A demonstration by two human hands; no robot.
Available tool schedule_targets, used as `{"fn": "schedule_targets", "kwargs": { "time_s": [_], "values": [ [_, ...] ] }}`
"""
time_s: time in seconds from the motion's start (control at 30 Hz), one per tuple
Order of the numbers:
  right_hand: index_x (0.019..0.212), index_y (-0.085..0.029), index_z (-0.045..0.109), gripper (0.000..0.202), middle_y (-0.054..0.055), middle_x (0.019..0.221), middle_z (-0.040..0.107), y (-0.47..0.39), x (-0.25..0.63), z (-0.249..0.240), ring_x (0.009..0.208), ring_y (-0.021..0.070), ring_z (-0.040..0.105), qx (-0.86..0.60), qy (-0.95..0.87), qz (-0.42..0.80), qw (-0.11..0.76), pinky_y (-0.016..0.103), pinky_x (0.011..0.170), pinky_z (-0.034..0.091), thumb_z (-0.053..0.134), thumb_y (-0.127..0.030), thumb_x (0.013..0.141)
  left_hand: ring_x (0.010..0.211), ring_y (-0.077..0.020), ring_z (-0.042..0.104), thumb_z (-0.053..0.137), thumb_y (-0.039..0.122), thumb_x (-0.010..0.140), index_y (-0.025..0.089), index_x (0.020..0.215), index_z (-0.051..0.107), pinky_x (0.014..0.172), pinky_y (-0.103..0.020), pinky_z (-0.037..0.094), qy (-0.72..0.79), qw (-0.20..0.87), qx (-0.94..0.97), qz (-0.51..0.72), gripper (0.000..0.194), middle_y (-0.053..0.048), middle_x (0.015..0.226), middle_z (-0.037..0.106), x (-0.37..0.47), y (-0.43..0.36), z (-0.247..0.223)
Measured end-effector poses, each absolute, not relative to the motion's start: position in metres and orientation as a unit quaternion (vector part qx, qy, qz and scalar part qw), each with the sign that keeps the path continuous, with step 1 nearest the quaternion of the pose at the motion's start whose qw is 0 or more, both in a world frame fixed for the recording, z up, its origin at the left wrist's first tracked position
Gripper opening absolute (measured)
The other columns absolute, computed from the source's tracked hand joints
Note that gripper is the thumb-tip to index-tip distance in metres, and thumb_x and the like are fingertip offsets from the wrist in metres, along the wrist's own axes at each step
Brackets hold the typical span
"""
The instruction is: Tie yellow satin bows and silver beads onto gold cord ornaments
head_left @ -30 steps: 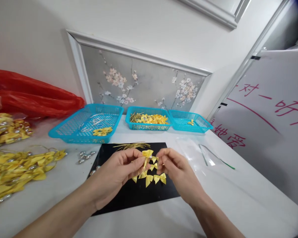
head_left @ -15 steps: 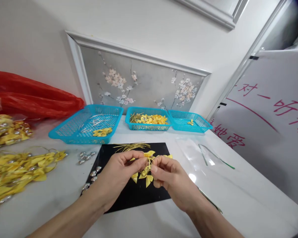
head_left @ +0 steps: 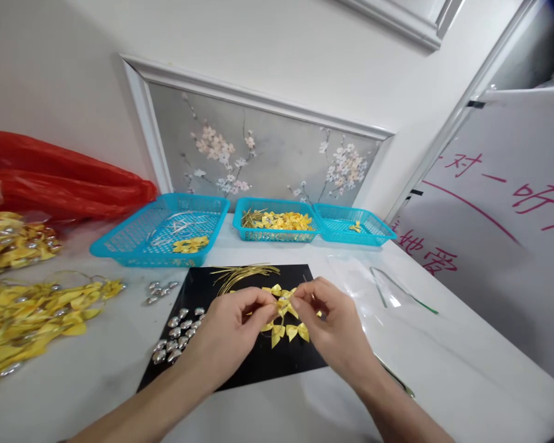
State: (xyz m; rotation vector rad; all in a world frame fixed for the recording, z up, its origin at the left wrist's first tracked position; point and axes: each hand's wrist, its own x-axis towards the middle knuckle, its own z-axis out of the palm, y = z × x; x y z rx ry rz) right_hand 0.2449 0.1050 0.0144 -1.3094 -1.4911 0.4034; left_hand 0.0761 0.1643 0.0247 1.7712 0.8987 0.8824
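Over the black mat [head_left: 244, 369], my left hand [head_left: 240, 326] is closed in a pinch at the left side of some yellow bows [head_left: 284, 304]. My right hand [head_left: 330, 323] pinches at their right side, its fingertips a short gap from the left ones. What lies between the fingertips is too small to make out. Several yellow bows spread between and below the hands. Silver beads [head_left: 174, 338] lie on the mat left of my left hand, and gold wires [head_left: 244, 274] lie at its back edge.
Three blue baskets [head_left: 159, 261] stand along the wall, holding yellow bows and strips. Yellow garlands [head_left: 41, 314] and a red bag [head_left: 64, 178] are at the left. Clear plastic with green wire [head_left: 401, 289] and a metal tool [head_left: 394, 375] lie at the right.
My hands have moved slightly apart, the right one to the right. The bows between them are more visible, and more silver beads show beside my left forearm.
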Motion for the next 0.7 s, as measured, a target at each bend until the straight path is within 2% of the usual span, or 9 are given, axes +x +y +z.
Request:
{"fn": "schedule_targets", "kwargs": {
  "time_s": [0.2,0.37,0.6,0.7],
  "values": [
    [0.081,-0.02,0.06,0.019,0.003,0.081,0.059,0.105,0.271,0.018,0.072,0.0157,0.057,-0.552,-0.674,-0.008,0.491,0.028,0.067,0.044,0.049,-0.014,0.095,0.076,-0.0191,0.067,0.069,0.039,0.08,0.019,0.069,0.063,0.074,-0.029,0.05,0.397,0.56,0.645,0.334,0.024,0.001,0.069,0.064,0.073,0.167,0.035],
    [0.083,-0.02,0.058,0.02,0.003,0.079,0.055,0.103,0.279,0.019,0.068,0.0157,0.053,-0.568,-0.678,-0.109,0.455,0.027,0.063,0.04,0.045,-0.014,0.098,0.081,-0.0162,0.068,0.074,0.039,0.079,0.019,0.07,0.06,0.08,-0.026,0.049,0.397,0.616,0.594,0.332,0.027,0.003,0.072,0.064,0.07,0.167,0.034],
    [0.077,-0.02,0.052,0.017,0.001,0.074,0.05,0.104,0.307,0.013,0.059,0.0153,0.046,-0.633,-0.64,-0.152,0.408,0.028,0.057,0.033,0.048,-0.014,0.093,0.078,-0.011,0.067,0.084,0.035,0.073,0.018,0.067,0.063,0.071,-0.016,0.049,0.371,0.69,0.523,0.335,0.027,0.004,0.071,0.063,0.068,0.169,0.037],
    [0.075,-0.02,0.05,0.017,0.002,0.073,0.051,0.105,0.313,0.009,0.06,0.0159,0.048,-0.646,-0.649,-0.133,0.378,0.028,0.056,0.032,0.047,-0.011,0.089,0.075,-0.0083,0.065,0.087,0.032,0.071,0.017,0.066,0.066,0.073,-0.015,0.053,0.357,0.722,0.479,0.348,0.026,0.002,0.082,0.067,0.069,0.169,0.041]
  ]
}}
